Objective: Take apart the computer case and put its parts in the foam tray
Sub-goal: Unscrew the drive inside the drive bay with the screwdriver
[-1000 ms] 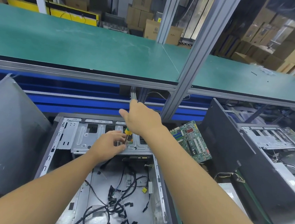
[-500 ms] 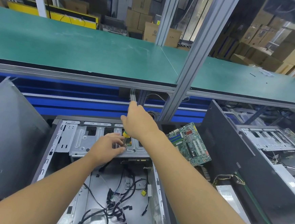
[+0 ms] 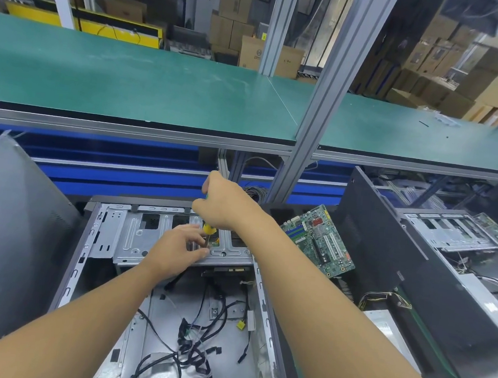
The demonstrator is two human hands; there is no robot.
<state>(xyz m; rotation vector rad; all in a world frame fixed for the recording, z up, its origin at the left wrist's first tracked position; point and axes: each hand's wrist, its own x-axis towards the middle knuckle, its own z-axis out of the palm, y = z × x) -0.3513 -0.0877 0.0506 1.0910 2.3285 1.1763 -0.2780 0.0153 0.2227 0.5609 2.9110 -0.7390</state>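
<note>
Case: computer case (image 3: 77,267) lay open, drive cage (image 3: 136,236) at its far end.
Right hand (image 3: 225,205): curled round the screwdriver (image 3: 208,229) handle above the cage.
Left hand (image 3: 174,250): pinched its shaft near the tip.
Care: bit probably needed holding square, pressed down.

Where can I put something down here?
The green shelf left of the post is bare. The case floor has bare room only between the cage and the cables. The left hand and right hand hold the screwdriver at the cage; the motherboard crowds the case's right.
</note>
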